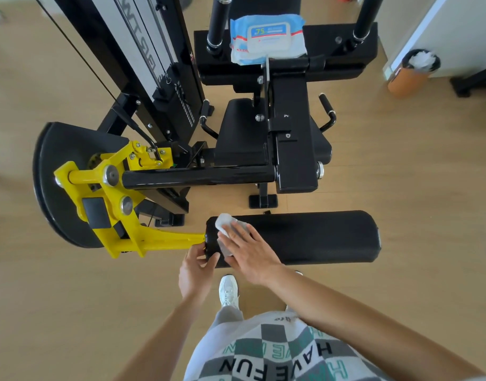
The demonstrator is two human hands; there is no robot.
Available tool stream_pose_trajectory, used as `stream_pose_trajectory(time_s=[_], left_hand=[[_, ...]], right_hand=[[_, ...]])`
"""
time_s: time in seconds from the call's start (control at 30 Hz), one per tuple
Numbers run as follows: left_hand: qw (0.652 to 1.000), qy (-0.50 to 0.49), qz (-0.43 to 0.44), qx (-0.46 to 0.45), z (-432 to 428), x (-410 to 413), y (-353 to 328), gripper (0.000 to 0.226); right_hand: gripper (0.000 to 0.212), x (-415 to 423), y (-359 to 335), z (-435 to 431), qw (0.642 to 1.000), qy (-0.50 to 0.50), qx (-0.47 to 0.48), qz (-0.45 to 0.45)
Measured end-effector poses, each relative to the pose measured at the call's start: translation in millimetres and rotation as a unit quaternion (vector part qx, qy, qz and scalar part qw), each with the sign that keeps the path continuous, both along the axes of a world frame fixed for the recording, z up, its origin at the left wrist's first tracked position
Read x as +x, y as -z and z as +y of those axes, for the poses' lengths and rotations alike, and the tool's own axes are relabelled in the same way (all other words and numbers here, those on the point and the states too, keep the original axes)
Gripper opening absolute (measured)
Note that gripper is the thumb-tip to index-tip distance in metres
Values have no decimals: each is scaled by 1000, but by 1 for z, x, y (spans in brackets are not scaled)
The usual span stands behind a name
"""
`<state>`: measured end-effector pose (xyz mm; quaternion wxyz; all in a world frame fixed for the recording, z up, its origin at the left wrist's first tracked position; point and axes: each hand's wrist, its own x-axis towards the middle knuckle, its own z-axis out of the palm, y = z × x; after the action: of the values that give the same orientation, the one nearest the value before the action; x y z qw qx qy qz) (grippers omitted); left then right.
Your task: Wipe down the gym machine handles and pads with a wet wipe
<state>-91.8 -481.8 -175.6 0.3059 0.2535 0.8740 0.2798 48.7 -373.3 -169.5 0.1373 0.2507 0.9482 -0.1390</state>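
Right hand [247, 251] flat with fingers straight, pressing wet wipe [224, 222] onto top of roller pad [318, 237] at its left end. Left hand [197, 270] grasps that same pad end, thumb curled over it, beside yellow arm [164, 240]. Wipe pack [268, 37] lies well beyond the pad.

Bare floor [418, 193] right of roller pad [318, 237]; yellow arm [167, 240] at its left.
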Motion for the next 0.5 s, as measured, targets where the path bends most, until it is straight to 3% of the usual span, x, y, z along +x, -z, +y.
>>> stream_pose_trajectory(time_s=[0.23, 0.4, 0.5], left_hand=[[996, 5, 91, -10, 4, 17, 4, 48], [971, 124, 202, 7, 17, 30, 1, 64], [961, 164, 223, -19, 28, 40, 0, 64]], right_hand=[[65, 94, 2, 14, 982, 181, 47, -5], [65, 136, 5, 23, 954, 290, 65, -23], [65, 131, 7, 20, 955, 294, 43, -1]])
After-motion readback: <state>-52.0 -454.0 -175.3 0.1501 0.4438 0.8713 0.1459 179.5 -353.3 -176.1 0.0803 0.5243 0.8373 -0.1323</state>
